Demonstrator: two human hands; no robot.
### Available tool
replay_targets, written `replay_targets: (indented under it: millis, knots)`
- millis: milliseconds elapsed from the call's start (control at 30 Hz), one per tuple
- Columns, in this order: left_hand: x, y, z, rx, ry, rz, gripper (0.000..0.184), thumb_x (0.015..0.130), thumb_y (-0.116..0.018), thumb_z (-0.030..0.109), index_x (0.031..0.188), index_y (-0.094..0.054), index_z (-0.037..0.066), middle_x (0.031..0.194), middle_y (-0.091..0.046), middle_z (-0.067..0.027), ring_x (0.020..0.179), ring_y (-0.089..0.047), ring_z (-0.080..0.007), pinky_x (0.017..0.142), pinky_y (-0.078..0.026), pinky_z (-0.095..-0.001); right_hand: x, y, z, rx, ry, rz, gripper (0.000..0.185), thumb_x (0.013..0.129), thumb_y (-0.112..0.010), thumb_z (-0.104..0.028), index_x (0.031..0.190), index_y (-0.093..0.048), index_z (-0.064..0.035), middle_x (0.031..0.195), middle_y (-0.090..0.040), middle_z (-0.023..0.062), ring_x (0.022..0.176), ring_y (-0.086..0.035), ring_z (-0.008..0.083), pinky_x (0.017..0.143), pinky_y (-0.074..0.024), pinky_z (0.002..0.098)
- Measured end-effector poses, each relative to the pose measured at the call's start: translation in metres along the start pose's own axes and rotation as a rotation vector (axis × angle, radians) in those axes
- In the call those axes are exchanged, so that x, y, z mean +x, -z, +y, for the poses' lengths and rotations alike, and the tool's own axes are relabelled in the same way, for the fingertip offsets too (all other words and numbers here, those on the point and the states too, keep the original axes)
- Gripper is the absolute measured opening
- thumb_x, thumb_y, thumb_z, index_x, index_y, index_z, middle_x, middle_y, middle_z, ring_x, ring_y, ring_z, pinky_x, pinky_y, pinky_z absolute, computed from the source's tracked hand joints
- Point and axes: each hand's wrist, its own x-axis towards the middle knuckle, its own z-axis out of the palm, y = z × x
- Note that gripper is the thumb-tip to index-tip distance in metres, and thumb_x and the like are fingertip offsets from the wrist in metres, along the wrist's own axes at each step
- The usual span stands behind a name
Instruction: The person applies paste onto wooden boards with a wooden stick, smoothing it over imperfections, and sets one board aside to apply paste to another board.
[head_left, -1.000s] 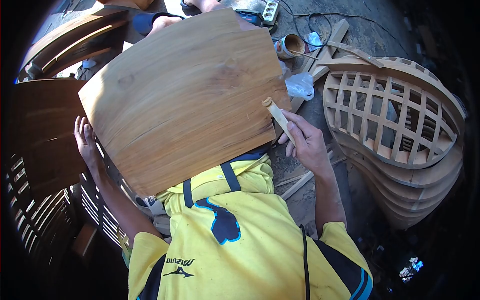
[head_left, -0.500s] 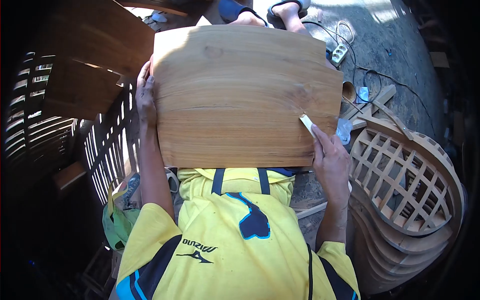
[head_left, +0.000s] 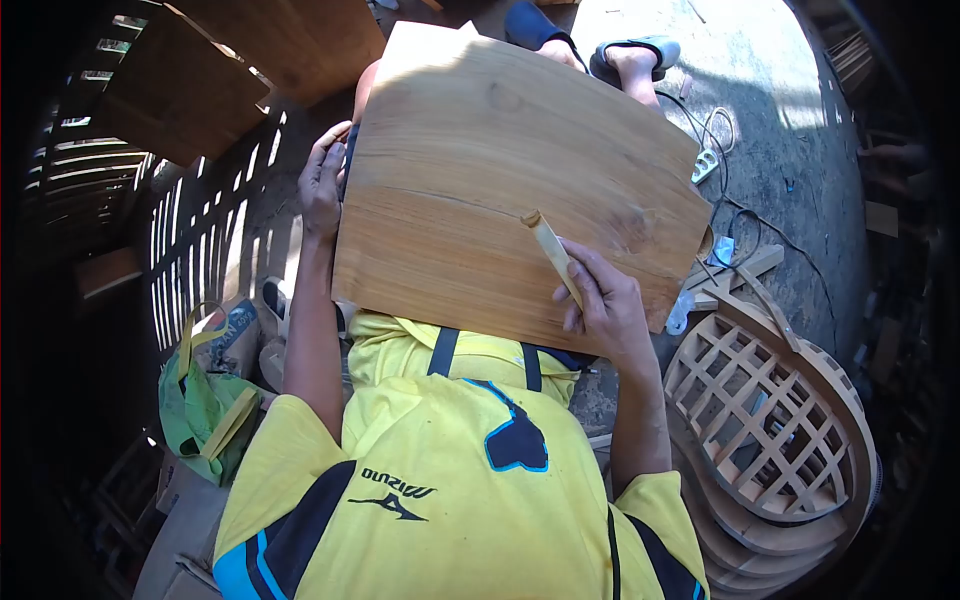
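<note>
A wide wooden panel (head_left: 470,170) with a curved far edge lies across my lap. My right hand (head_left: 605,300) grips a flat pale wooden stick (head_left: 552,254) over the panel, its tip bearing a brownish smear. A darker knot shows in the panel's right part, beyond that hand. At the panel's left edge is my left hand (head_left: 322,185), with fingers bent and pressed together; its fingertips are partly hidden, and the panel's edge is next to them.
A ribbed wooden boat-like frame (head_left: 765,410) stands at the right, near wood strips (head_left: 750,272), a can (head_left: 706,243) and a power strip (head_left: 705,166) with cables. A green bag (head_left: 205,405) sits at the left. Sandalled feet (head_left: 632,62) show beyond the panel.
The view has turned, so the panel appears further right and tilted. The stick touched the panel near the knot half a second ago; now my right hand holds it further left, tip raised.
</note>
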Motion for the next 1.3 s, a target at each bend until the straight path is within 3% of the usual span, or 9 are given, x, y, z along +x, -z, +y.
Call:
replay_targets:
  millis: [133,200,233,300,400,500,1133,1233,1300]
  knots:
    - [-0.001,-0.006,0.002,0.017,-0.039,-0.011,0.037,0.111,-0.051,0.021,0.139,-0.062,-0.002,0.128,-0.068,-0.0106,0.116,-0.062,-0.0147,0.102,-0.05,-0.0307,0.013,-0.005,-0.001,-0.109,0.019,-0.048,0.035,0.108,-0.057,-0.008,0.142,-0.065,-0.0108,0.077,-0.072,0.0096,0.057,-0.069,0.0165,0.054,-0.0546,0.0322]
    - [0.0,-0.007,0.003,0.009,-0.022,-0.01,0.037,0.111,-0.051,0.02,0.139,-0.062,-0.001,0.128,-0.068,-0.0108,0.116,-0.062,-0.0149,0.102,-0.05,-0.0308,0.021,-0.013,0.011,-0.425,0.427,0.076,0.045,0.101,-0.062,-0.003,0.144,-0.063,-0.0133,0.086,-0.07,0.0121,0.069,-0.072,0.0244,0.062,-0.057,0.0377]
    - [0.001,-0.007,0.004,0.033,-0.03,-0.012,0.037,0.111,-0.051,0.02,0.14,-0.061,-0.001,0.129,-0.068,-0.0109,0.116,-0.063,-0.015,0.102,-0.05,-0.0308,0.019,-0.015,0.01,-0.425,0.424,0.077,0.045,0.101,-0.062,-0.003,0.144,-0.063,-0.0133,0.086,-0.07,0.0121,0.069,-0.072,0.0244,0.062,-0.057,0.0377]
    - [0.003,-0.011,0.006,0.053,-0.038,-0.018,0.037,0.112,-0.051,0.02,0.14,-0.06,-0.001,0.129,-0.068,-0.0111,0.116,-0.063,-0.0151,0.102,-0.05,-0.0309,0.011,-0.017,0.003,-0.966,0.433,0.092,0.058,0.093,-0.067,-0.001,0.148,-0.06,-0.0158,0.094,-0.063,0.0122,0.08,-0.07,0.0291,0.067,-0.0575,0.0429]
    - [-0.001,-0.016,0.01,0.0,-0.021,-0.015,0.037,0.112,-0.051,0.02,0.14,-0.059,-0.001,0.13,-0.067,-0.0113,0.117,-0.063,-0.0156,0.103,-0.05,-0.0312,0.003,-0.018,-0.006,-1.068,0.41,0.083,0.066,0.088,-0.069,-0.002,0.151,-0.057,-0.0171,0.095,-0.055,0.0114,0.08,-0.068,0.0275,0.066,-0.0573,0.0427]
    - [0.0,-0.015,0.01,0.001,-0.043,-0.007,0.036,0.112,-0.05,0.02,0.14,-0.059,-0.001,0.13,-0.067,-0.0113,0.118,-0.063,-0.0158,0.104,-0.05,-0.0314,-0.005,-0.012,-0.027,-1.108,0.279,0.04,0.066,0.089,-0.068,-0.004,0.152,-0.056,-0.0176,0.094,-0.056,0.0115,0.081,-0.069,0.0266,0.066,-0.0581,0.0413]
    - [0.0,-0.012,0.007,0.005,0.016,0.017,0.037,0.112,-0.048,0.019,0.141,-0.057,-0.002,0.128,-0.066,-0.01,0.115,-0.062,-0.0141,0.102,-0.05,-0.0296,-0.011,-0.006,-0.013,-1.105,0.273,0.063,0.064,0.088,-0.066,-0.003,0.15,-0.057,-0.0153,0.095,-0.059,0.013,0.08,-0.072,0.0269,0.063,-0.0605,0.0422]
    - [0.001,-0.013,0.009,0.079,-0.054,-0.022,0.036,0.112,-0.048,0.019,0.141,-0.057,-0.002,0.127,-0.066,-0.0092,0.111,-0.062,-0.0116,0.098,-0.05,-0.0274,-0.014,-0.007,-0.02,-1.075,0.175,0.033,0.065,0.088,-0.066,-0.003,0.151,-0.056,-0.0141,0.095,-0.058,0.0128,0.079,-0.071,0.0272,0.063,-0.0605,0.0421]
    - [0.001,-0.013,0.009,0.04,-0.011,0.0,0.037,0.113,-0.047,0.019,0.142,-0.056,-0.002,0.127,-0.066,-0.0083,0.107,-0.062,-0.0086,0.091,-0.051,-0.0248,-0.006,-0.024,-0.024,-1.003,0.27,0.076,0.062,0.09,-0.064,-0.004,0.151,-0.055,-0.0129,0.096,-0.059,0.0135,0.079,-0.072,0.0281,0.063,-0.0609,0.0412]
